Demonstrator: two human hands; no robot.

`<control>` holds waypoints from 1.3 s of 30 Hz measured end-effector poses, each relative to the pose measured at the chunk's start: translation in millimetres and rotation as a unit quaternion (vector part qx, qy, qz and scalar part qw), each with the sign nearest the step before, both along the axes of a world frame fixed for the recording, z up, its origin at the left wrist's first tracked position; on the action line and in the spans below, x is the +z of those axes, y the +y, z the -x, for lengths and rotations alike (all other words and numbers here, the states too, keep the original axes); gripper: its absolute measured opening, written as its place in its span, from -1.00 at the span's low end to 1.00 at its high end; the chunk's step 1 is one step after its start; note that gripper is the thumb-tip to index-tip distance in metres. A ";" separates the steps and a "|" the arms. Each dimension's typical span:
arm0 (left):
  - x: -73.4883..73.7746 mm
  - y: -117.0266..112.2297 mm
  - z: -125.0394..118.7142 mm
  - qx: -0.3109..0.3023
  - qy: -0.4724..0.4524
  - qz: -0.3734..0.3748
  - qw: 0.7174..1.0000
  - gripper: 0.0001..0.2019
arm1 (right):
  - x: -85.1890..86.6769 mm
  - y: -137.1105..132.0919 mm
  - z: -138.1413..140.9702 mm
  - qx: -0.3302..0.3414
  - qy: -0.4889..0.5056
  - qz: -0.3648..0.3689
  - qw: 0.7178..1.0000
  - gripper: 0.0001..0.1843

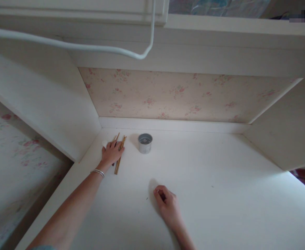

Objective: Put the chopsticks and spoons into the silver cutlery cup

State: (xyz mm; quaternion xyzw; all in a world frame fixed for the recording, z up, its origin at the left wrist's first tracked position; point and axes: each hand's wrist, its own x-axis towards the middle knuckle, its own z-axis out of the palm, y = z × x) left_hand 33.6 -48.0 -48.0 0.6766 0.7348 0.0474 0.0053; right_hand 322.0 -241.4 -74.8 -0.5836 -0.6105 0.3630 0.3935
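Observation:
My left hand [112,152] lies on a bundle of wooden chopsticks [120,155] at the back left of a white desk [207,180]. Its fingers curl over the sticks, which lie flat and point away from me. A silver bracelet [98,172] sits on that wrist. Just right of the sticks stands a small grey metal cup [145,142] with a perforated bottom, upright and apart from the hand. My right hand [167,205] rests on the desk nearer to me, fingers curled in loosely, with nothing visible in it.
White side panels [45,104] and a floral back wall [168,93] enclose the desk. A white cable [90,47] hangs overhead. Something small and white [105,143] lies by my left fingers. Floral bedding [9,152] lies at the left.

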 end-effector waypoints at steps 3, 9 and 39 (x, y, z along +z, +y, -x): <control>0.5 -0.3 0.0 -0.002 0.000 -0.001 1.000 -0.51 | 0.5 0.2 0.3 0.001 0.002 0.005 1.000 -0.68; 0.6 -1.0 0.9 -0.007 -0.004 -0.006 1.000 -0.51 | 0.3 -0.2 0.2 0.000 -0.005 0.010 1.000 -0.68; -3.9 1.8 2.1 -0.003 -0.005 -0.009 1.000 -0.50 | -1.6 0.5 0.4 -0.002 -0.006 0.007 1.000 -0.70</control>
